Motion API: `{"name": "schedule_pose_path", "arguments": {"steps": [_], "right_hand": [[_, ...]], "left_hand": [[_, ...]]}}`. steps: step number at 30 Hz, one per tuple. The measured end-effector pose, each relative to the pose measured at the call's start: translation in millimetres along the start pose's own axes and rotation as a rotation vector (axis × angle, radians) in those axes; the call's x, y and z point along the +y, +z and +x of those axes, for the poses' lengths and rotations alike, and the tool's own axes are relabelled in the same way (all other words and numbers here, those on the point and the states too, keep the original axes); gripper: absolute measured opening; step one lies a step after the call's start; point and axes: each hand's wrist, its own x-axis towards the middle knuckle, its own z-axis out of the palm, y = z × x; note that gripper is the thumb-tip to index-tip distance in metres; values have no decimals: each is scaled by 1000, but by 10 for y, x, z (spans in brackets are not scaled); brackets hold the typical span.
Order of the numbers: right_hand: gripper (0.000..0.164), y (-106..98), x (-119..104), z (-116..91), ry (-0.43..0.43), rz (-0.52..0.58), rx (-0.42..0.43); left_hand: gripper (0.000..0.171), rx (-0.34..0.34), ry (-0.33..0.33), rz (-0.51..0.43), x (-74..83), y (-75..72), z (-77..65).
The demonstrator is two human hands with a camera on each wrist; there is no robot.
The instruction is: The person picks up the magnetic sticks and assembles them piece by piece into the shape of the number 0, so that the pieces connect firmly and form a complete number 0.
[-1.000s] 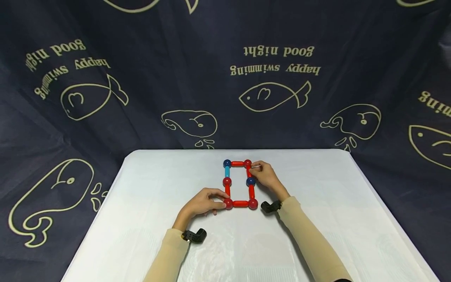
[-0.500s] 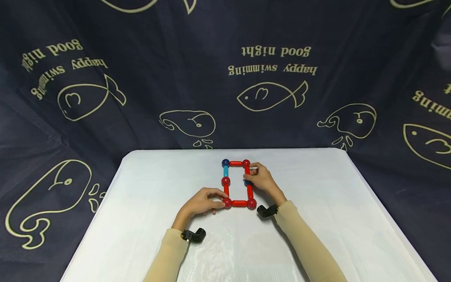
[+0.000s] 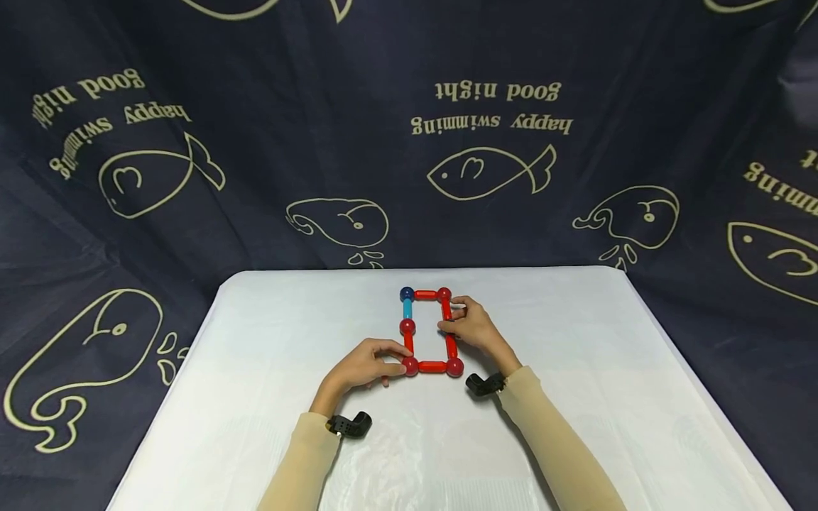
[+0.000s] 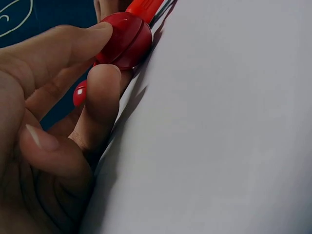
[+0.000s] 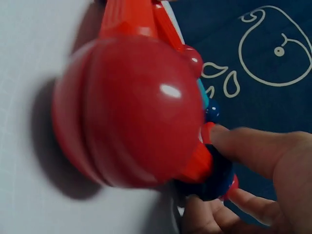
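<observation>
A rectangle of magnetic rods and balls lies on the white table, with red rods (image 3: 432, 367), one light blue rod (image 3: 407, 309), red balls (image 3: 455, 367) and dark blue balls (image 3: 407, 294). My left hand (image 3: 363, 365) pinches the red ball at the near left corner (image 4: 127, 41) between thumb and fingers. On the rectangle's right side, my right hand (image 3: 476, 328) grips the middle dark blue ball (image 5: 222, 178), which its fingers cover in the head view. A near right red ball fills much of the right wrist view.
The white table (image 3: 255, 454) stretches around both arms. Behind it hangs a dark blue cloth (image 3: 409, 234) with fish and whale drawings. Black wrist cameras (image 3: 350, 424) sit on both wrists.
My right hand has slid from the upper right red rod toward me, onto the middle blue ball, which it now hides. My left hand keeps its hold on the corner ball.
</observation>
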Motion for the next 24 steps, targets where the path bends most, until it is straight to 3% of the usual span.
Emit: {"name": "schedule_pose_path", "arguments": {"steps": [13,19,24], "right_hand": [[62,121,-51,-33,-6,-58,108],[59,129,-57,-25,1,-37,63],[56,35,-40,-48,-51,-56,9]], "left_hand": [[25,-7,0,3,-18,-25,-11],[26,-5,-13,-8,-22,-54,-38],[30,-6,-16,-30,-46,-83,-67]]}}
